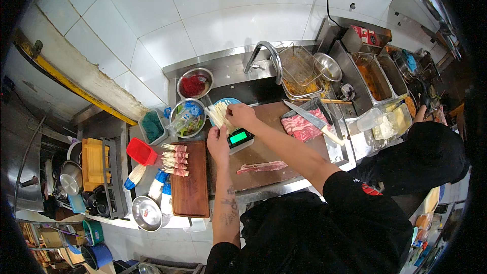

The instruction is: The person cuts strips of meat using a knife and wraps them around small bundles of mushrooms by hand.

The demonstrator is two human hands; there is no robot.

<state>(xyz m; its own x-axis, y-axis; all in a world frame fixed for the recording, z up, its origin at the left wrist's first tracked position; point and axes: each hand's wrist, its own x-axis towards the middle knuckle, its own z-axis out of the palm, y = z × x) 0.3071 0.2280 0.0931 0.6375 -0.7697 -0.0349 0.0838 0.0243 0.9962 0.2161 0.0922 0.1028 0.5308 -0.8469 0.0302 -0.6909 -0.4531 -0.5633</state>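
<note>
My left hand (218, 144) pinches the lower end of a bunch of enoki mushrooms (216, 115). From the right, my right hand (242, 116) grips strands of the same bunch. Beneath them is a digital kitchen scale (240, 139) with a lit green display, and a blue plate (227, 101) shows behind the mushrooms. One strip of raw sliced meat (262, 167) lies on the brown cutting board (266, 182) nearer to me. Several meat-wrapped enoki rolls (180, 161) line the end of a dark wooden board (190, 194) on the left.
A knife (310, 118) rests across a black tray of sliced meat (302, 127). Steel bowls (195, 69) and a bowl with a plastic bag (186, 116) stand behind left. A faucet (271, 47) arches over the back. At right is another person's hand (420, 113).
</note>
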